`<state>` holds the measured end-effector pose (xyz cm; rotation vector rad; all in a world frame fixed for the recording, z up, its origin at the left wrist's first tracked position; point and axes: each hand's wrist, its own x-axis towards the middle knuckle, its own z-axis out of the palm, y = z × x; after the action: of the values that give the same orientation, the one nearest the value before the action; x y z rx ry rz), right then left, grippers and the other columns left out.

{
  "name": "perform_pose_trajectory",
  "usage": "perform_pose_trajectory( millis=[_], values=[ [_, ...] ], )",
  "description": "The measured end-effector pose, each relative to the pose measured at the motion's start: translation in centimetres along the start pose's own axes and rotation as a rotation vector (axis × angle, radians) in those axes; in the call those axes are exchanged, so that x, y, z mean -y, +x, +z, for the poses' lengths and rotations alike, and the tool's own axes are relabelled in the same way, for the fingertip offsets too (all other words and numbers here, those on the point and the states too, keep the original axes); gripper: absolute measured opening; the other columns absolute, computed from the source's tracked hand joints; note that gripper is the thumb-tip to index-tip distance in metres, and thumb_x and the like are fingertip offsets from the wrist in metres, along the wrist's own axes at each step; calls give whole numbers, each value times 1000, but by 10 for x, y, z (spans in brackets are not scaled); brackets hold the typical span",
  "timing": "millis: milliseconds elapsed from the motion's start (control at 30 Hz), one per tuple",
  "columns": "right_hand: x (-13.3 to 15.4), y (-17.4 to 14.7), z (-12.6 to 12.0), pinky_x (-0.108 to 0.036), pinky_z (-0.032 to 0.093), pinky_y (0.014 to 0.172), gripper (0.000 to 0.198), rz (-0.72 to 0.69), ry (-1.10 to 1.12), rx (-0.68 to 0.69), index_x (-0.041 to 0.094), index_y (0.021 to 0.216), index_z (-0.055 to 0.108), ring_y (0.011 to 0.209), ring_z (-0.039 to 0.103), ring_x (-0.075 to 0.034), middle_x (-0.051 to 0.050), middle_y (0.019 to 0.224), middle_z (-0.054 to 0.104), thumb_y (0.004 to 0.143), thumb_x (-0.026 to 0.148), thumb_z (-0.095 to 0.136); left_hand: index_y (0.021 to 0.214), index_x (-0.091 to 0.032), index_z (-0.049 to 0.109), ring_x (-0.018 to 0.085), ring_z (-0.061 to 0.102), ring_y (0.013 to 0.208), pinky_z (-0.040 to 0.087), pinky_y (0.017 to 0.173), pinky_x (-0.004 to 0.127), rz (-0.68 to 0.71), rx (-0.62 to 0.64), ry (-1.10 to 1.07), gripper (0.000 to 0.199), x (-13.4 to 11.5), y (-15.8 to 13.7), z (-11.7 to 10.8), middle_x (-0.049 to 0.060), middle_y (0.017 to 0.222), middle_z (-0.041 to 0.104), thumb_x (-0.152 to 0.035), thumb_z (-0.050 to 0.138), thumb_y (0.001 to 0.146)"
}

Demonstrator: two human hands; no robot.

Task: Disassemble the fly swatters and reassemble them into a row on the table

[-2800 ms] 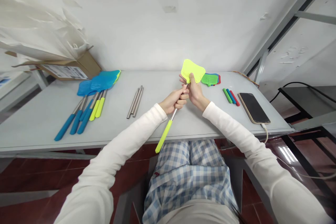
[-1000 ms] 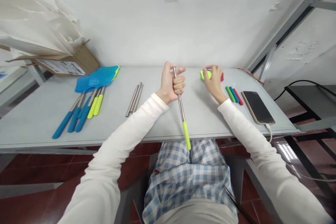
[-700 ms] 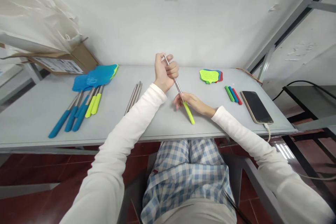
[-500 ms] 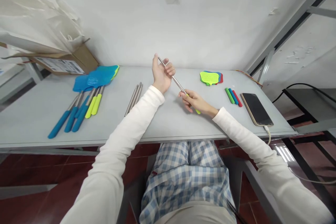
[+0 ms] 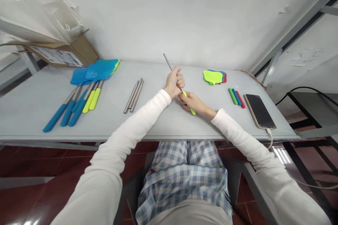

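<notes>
A thin metal rod (image 5: 168,61) slants up and away from my hands over the table. My left hand (image 5: 174,83) is wrapped round its middle, fingers closed. Just below, my right hand (image 5: 194,102) grips the yellow-green handle (image 5: 193,111) at the rod's lower end; the handle's tip shows beneath the fingers. The two hands touch or nearly touch, and where rod meets handle is partly hidden. Several bare metal rods (image 5: 134,95) lie left of my left forearm. To the right are a green, a blue and a red handle (image 5: 239,98).
Fly swatters (image 5: 92,73) with blue and yellow-green handles lie at left, before a cardboard box (image 5: 66,54). Loose swatter heads (image 5: 213,77) are stacked near the wall. A phone (image 5: 260,111) with a cable lies at the right edge of the grey table (image 5: 111,123).
My left hand, loosely open around the rod's upper part before, has slid down it and closed in a fist near my right hand. The view has shifted slightly.
</notes>
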<state>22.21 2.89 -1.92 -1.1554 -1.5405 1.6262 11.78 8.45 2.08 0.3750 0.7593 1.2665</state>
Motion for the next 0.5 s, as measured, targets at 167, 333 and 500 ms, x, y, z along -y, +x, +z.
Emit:
perform_pose_trajectory(
  millis=[167, 333, 500],
  values=[
    [16, -2, 28, -16, 20, 37, 33, 47, 178, -84, 22, 75, 36, 36, 23, -3, 12, 50, 31, 102, 40, 42, 67, -22, 22, 2, 7, 36, 3, 36, 18, 26, -1, 74, 44, -18, 4, 3, -14, 48, 9, -20, 61, 87],
    [11, -57, 44, -19, 25, 35, 43, 57, 20, 15, 22, 70, 39, 37, 34, -6, 8, 49, 39, 98, 55, 44, 69, -22, 13, 5, 10, 44, 5, 43, 20, 253, -49, 45, 43, -88, -4, -3, -11, 50, 8, -25, 42, 101],
    [35, -92, -1, -20, 28, 42, 45, -182, -89, -295, 23, 81, 42, 47, 35, -8, 5, 62, 41, 91, 66, 48, 70, -22, 22, 2, 10, 36, 2, 39, 15, 190, 89, 240, 37, -124, -26, -3, -11, 51, 10, -27, 43, 99]
  ],
)
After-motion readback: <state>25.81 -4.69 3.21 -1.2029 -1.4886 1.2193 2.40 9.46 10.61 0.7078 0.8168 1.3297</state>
